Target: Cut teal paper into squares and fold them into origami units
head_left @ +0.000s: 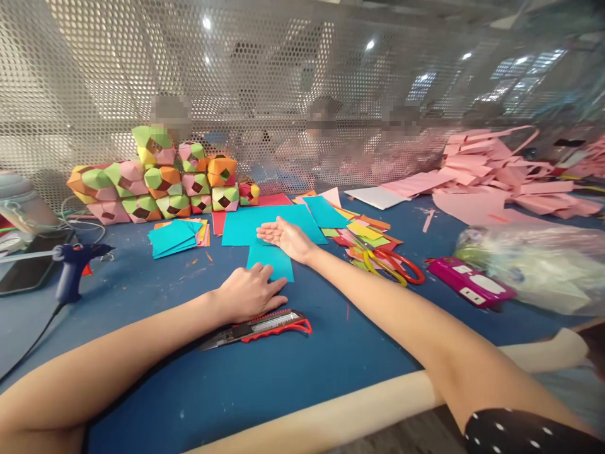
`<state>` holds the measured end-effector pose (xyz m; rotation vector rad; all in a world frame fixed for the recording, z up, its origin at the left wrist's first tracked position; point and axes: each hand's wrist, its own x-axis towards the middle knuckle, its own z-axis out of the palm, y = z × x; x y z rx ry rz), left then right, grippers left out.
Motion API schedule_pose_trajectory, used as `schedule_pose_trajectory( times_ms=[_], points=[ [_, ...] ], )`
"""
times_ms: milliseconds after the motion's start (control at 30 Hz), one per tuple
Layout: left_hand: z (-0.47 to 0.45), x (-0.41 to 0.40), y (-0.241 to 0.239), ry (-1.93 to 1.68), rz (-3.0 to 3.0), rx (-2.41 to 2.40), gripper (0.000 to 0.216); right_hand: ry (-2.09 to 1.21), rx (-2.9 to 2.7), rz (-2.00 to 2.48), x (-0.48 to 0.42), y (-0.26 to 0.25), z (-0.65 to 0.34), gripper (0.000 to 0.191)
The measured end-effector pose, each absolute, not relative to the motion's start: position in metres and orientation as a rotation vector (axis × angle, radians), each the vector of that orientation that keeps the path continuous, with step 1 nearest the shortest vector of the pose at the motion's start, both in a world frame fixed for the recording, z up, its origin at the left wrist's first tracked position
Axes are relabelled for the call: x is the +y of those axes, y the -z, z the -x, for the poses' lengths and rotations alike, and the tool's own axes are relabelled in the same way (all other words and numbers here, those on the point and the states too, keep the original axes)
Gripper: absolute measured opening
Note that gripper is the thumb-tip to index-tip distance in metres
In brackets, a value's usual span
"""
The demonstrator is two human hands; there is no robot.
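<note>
A small blue sheet of paper [271,255] lies in front of a larger blue sheet [241,221] on the table. My left hand [250,291] rests at the small sheet's near edge, palm down with fingers spread. Over the place where the two sheets meet is my right hand [286,238], turned on its side, fingers stretched out and nothing in them. Just below my left hand lies a red-handled box cutter [274,325]. Another blue sheet [326,211] lies to the right of the large one.
Folded-paper balls [163,183] stand stacked at the back left. Left lie a blue glue gun [72,271] and cut blue squares [174,238]. Right are scissors [416,268], colored scraps [373,233], a magenta power strip [470,282], a plastic bag [543,268] and pink strips [491,167].
</note>
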<state>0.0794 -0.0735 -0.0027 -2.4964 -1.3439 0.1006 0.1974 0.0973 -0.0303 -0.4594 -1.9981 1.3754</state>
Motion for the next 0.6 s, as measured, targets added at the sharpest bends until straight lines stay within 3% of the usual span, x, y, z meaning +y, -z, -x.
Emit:
schedule_pose_trajectory(
  times_ms=[200,467,600],
  points=[
    [-0.077,-0.074,0.004,-0.056,2.515,-1.381,0.051,-1.225,-2.210,0.308,0.062,0.020,-0.212,0.068],
    [-0.075,-0.071,0.001,-0.080,2.533,-1.362,0.048,-1.063,-2.667,0.217,0.059,0.026,-0.205,0.085],
    [-0.072,-0.070,0.000,-0.028,2.521,-1.368,0.047,-0.930,-2.746,0.284,0.074,0.025,-0.205,0.079]
  ],
)
